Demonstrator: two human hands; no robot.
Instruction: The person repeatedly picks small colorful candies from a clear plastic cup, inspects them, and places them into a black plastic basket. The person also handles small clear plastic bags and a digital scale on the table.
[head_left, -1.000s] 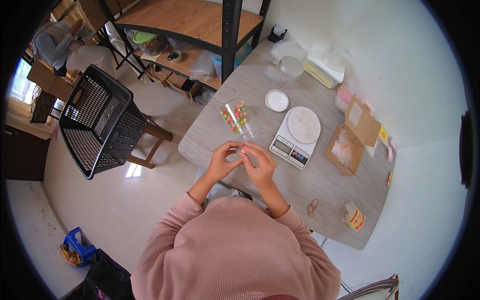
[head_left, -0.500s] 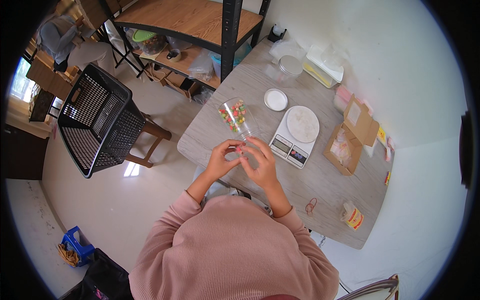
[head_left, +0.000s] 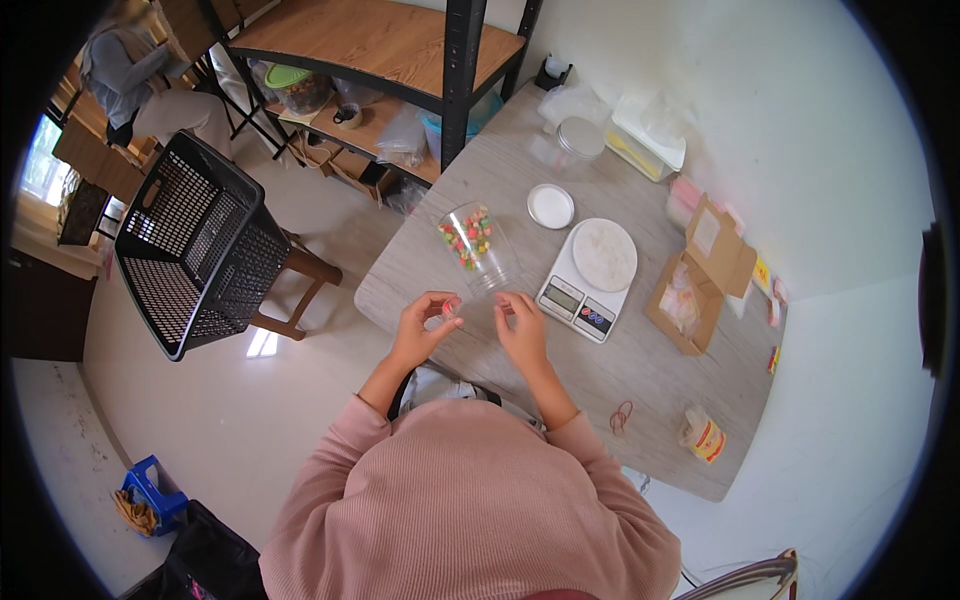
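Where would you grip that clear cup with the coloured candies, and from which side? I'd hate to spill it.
Take the clear cup around its side wall, low where the candies sit, fingers wrapping from the person's side. It seems to stand upright with its open mouth up, so a side hold keeps it level. The scale crowds its right, so come from the left or front.

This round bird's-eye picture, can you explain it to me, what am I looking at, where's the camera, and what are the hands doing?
The camera sits on a person's head and looks straight down through a very wide lens, so straight edges bend near the rim. The pink mass below is that person's own top. Both bare hands reach onto a grey table. The left hand pinches a small piece, too small to identify; the right hand is beside it, fingers curled. Just beyond them lies a clear plastic cup with colourful sweets. To its right are a white kitchen scale, a round white lid and an open cardboard box. A black basket stands left of the table.
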